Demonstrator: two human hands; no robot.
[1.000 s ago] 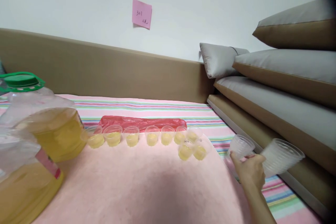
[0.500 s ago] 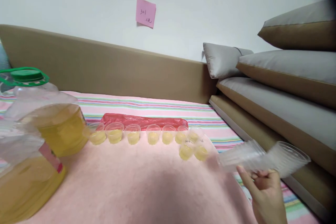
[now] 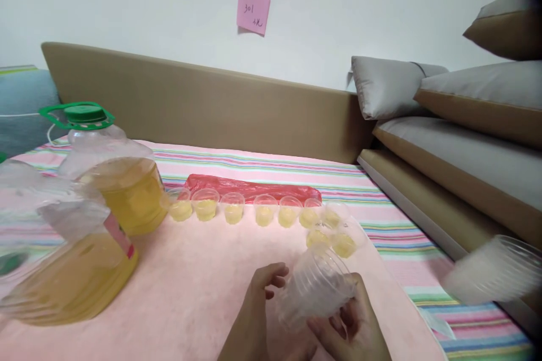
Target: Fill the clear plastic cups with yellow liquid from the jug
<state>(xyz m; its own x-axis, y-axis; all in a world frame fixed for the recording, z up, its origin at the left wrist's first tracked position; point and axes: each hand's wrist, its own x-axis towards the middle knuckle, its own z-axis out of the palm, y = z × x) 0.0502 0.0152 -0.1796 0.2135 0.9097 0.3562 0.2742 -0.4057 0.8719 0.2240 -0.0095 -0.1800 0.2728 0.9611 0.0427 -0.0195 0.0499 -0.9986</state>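
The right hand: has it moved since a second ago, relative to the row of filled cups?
Yes. The right hand came leftward from the striped edge to sit just below the filled cups, meeting the left hand on the clear cup stack.

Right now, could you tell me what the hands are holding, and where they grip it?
Both hands hold a clear plastic cup by its ribbed sides: left hand and right hand.

A pink sticky note (image 3: pixel 253 9) on the wall, grey cushions (image 3: pixel 389 87) stacked right, a red bag (image 3: pixel 254 188).
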